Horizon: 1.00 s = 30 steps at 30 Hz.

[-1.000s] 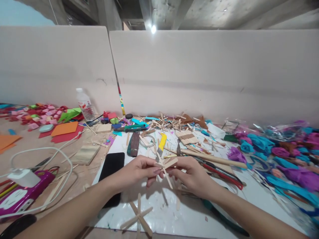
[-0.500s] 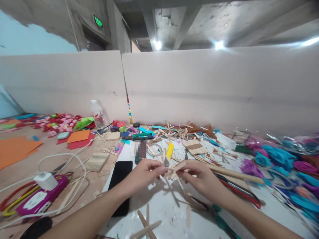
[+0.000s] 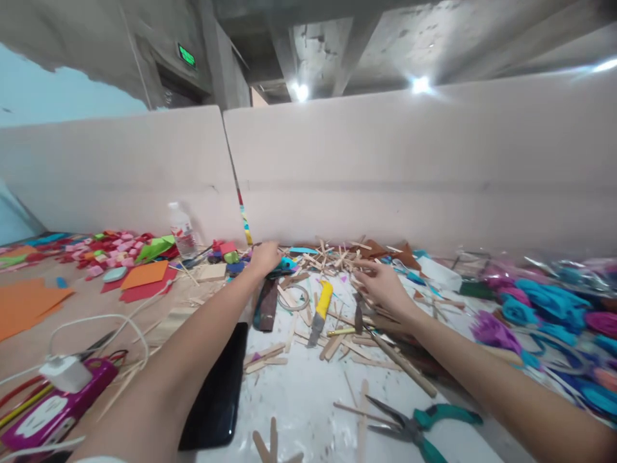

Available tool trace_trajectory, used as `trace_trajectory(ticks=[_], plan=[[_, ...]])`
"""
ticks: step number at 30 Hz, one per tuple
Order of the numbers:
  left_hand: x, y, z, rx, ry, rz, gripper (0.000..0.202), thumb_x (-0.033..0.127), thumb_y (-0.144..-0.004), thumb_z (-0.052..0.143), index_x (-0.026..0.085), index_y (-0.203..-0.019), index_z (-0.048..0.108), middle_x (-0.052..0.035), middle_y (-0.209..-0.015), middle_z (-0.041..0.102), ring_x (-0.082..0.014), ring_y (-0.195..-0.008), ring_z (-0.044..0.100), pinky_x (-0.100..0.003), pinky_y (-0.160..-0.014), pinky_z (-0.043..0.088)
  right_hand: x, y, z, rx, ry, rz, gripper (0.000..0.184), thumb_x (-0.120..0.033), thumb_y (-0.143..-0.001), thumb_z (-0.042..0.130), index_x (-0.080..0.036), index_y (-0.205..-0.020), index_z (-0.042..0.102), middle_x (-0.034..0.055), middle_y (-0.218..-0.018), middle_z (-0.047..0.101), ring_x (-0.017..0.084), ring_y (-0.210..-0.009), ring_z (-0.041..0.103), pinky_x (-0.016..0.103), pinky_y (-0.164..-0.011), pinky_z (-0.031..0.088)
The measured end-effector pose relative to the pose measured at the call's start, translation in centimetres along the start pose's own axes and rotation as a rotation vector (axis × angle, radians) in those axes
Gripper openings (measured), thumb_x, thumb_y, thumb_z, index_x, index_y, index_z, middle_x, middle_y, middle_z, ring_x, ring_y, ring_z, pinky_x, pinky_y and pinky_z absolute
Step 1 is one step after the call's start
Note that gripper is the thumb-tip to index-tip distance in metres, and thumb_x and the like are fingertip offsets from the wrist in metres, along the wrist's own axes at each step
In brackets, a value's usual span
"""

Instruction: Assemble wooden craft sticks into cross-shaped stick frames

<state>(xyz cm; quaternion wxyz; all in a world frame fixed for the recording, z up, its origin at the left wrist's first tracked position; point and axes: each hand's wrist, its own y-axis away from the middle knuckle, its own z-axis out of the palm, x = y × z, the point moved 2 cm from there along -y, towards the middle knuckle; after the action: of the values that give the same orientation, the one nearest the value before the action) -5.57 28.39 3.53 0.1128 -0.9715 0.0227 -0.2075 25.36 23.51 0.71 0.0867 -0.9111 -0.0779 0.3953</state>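
Observation:
My left hand (image 3: pixel 266 258) stretches to the far side of the table, over the dark and teal-handled tool (image 3: pixel 279 273). Its fingertips are hidden, so its grip does not show. My right hand (image 3: pixel 383 288) is at the right of the loose wooden sticks (image 3: pixel 332 257), fingers apart, with nothing visible in them. Below its palm is a dark pile of sticks and tools. Between the hands lie a yellow utility knife (image 3: pixel 322 312) and a roll of tape (image 3: pixel 295 298). Several joined craft sticks (image 3: pixel 272 444) show at the bottom edge, partly cut off.
Needle-nose pliers (image 3: pixel 409 424) with teal handles lie at front right. A black phone (image 3: pixel 216 392) is under my left forearm. A purple power strip (image 3: pixel 62 405) with a white cable is at left. A water bottle (image 3: pixel 182 230) stands behind; crepe paper (image 3: pixel 549 302) heaps at right.
Both hands have moved from the middle to the far side and spread apart. The crossed sticks they held are no longer seen between them. The camera view has shifted slightly.

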Motion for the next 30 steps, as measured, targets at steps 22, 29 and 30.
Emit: trace_trajectory(ticks=[22,29,30], plan=[[2.7,14.3,-4.9,-0.173,0.268,0.231,0.020,0.030,-0.102,0.064,0.015,-0.112,0.072,-0.0055,-0.104,0.076,-0.0213,-0.091,0.073,-0.038,-0.083,0.060,-2.7,8.1,1.3,-0.372,0.567,-0.608,0.031,-0.034,-0.103,0.066,-0.020,-0.130,0.066,0.0103,-0.133,0.067,0.025,-0.110,0.069,0.047,-0.093,0.060],[3.2,20.1,-2.4,-0.438,0.348,0.342,0.018,0.023,-0.092,0.063,0.022,-0.095,0.081,-0.0021,-0.084,0.079,-0.0190,-0.076,0.071,-0.024,-0.068,0.048,-4.6,5.4,2.8,-0.299,0.716,-0.556,0.033,-0.035,-0.102,0.067,-0.019,-0.132,0.065,0.0111,-0.135,0.066,0.026,-0.111,0.069,0.047,-0.093,0.060],[3.1,20.2,-2.2,-0.457,0.342,0.354,0.018,0.023,-0.092,0.064,0.022,-0.096,0.081,-0.0021,-0.083,0.079,-0.0189,-0.075,0.071,-0.024,-0.067,0.047,-4.8,5.1,3.1,-0.291,0.724,-0.545,0.033,-0.035,-0.102,0.067,-0.019,-0.132,0.065,0.0113,-0.135,0.066,0.026,-0.111,0.069,0.047,-0.093,0.060]])
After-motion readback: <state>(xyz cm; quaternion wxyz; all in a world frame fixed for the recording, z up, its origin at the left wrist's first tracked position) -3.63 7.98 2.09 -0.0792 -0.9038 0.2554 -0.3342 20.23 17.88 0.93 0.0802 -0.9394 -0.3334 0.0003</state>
